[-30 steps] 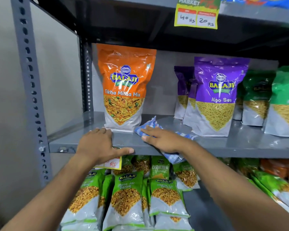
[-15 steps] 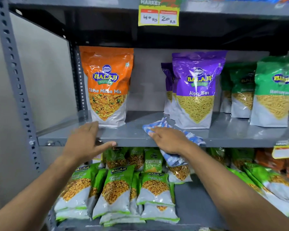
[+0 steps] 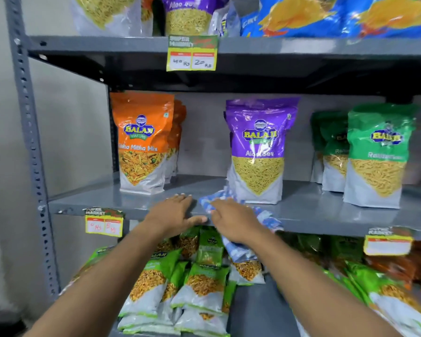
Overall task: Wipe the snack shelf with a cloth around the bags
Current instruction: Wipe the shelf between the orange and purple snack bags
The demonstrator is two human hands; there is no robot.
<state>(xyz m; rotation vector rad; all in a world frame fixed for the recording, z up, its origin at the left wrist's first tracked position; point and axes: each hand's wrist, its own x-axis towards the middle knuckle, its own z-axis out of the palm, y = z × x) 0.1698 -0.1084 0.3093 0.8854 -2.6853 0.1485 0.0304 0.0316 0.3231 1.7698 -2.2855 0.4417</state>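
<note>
A grey metal snack shelf (image 3: 326,215) carries an orange snack bag (image 3: 141,144) at the left, a purple bag (image 3: 259,149) in the middle and green bags (image 3: 374,156) at the right. My right hand (image 3: 233,221) presses flat on a blue-and-white checked cloth (image 3: 265,215) at the shelf's front, just before the purple bag; part of the cloth hangs over the edge. My left hand (image 3: 174,212) rests flat on the shelf's front edge, fingers spread, between the orange and purple bags, holding nothing.
A perforated grey upright (image 3: 32,147) frames the left side. Yellow price tags (image 3: 103,223) hang from shelf edges. Several small green bags (image 3: 199,283) crowd the shelf below. More bags (image 3: 187,15) stand on the shelf above.
The view has pulled back and tilted up, showing the upper shelf. My left hand slid right along the shelf edge, closer to my right hand. The cloth now lies nearer the purple bag.
</note>
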